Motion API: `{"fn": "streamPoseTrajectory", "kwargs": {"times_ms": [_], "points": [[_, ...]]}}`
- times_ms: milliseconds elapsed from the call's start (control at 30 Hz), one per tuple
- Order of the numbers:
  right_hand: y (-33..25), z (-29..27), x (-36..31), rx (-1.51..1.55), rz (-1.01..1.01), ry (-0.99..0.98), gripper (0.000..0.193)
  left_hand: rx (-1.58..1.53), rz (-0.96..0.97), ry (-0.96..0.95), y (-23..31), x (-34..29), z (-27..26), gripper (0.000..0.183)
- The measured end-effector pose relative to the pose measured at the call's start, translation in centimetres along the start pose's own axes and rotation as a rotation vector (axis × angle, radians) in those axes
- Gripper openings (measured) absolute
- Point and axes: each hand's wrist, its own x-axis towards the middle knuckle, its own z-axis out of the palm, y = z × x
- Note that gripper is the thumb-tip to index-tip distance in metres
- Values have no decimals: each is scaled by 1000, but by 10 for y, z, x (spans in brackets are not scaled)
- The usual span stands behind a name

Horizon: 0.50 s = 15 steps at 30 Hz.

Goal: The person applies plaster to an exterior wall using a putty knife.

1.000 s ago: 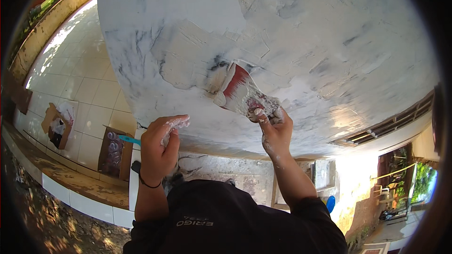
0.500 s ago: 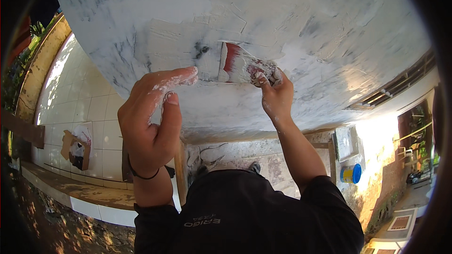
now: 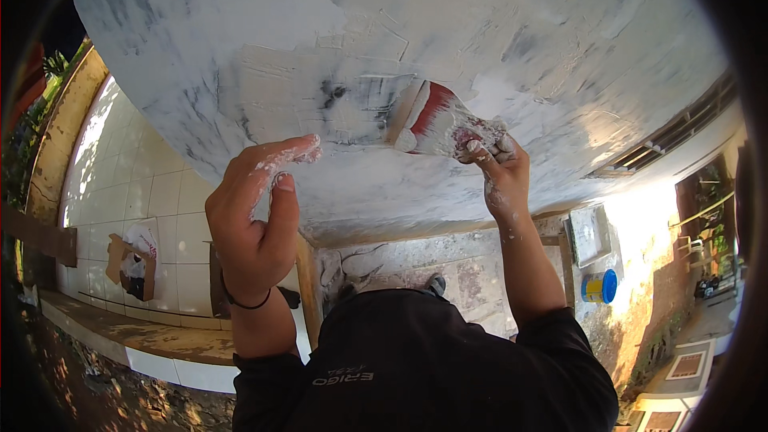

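Putty knife (image 3: 438,118), red, one, paste-coated: blade against the wall (image 3: 272,8), above its lower edge. Right hand (image 3: 504,172): fingers closed round the handle (image 3: 466,138). Left hand (image 3: 260,220): empty, paste-streaked, thumb and forefinger parted, toward the wall's left edge. Cardboard box (image 3: 118,256), open: on the tiled floor (image 3: 192,240). Blue-and-yellow tub (image 3: 597,287): near a grey tray (image 3: 590,237).

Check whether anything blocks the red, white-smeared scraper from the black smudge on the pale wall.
Nothing visible stands between the scraper, in the right hand, and the smudge; the left hand sits lower in view.
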Motion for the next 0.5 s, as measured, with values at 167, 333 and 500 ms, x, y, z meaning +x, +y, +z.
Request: {"fn": "streamPoseTrajectory", "kwargs": {"times_ms": [167, 333, 500], "points": [[-29, 9, -25, -327, -211, -33, 22, 8, -31, 8, -4, -7, -4, 27], [-44, 24, -37, -917, -1121, -256, 19, -10, -56, 32, -2, -13, -8, 27], [-2, 51, -34, -969, -1448, -136, 18, -40, -48, 65, -9, -15, -2, 25]]}}
